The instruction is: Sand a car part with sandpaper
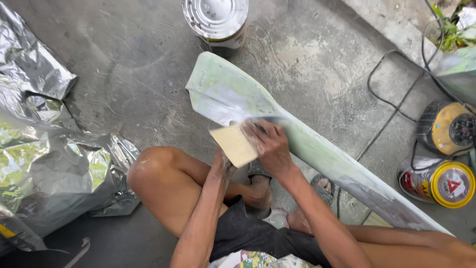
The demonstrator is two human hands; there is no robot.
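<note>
A long pale green panel (317,149), patched with grey filler, lies slanted across my lap from the upper middle to the lower right. My right hand (270,144) presses a tan sheet of sandpaper (234,144) flat against the panel's near edge. My left hand (221,166) sits under the sheet's lower edge, mostly hidden by it, and grips the sheet or the panel from below. Both hands are dusted white. My bare knees (158,171) are bent beneath the panel.
A closed metal paint can (215,20) stands on the concrete floor past the panel's tip. Crumpled silver foil sheeting (44,149) fills the left. At right lie a yellow power tool (448,128), a tipped can (439,181) and black cables (391,106).
</note>
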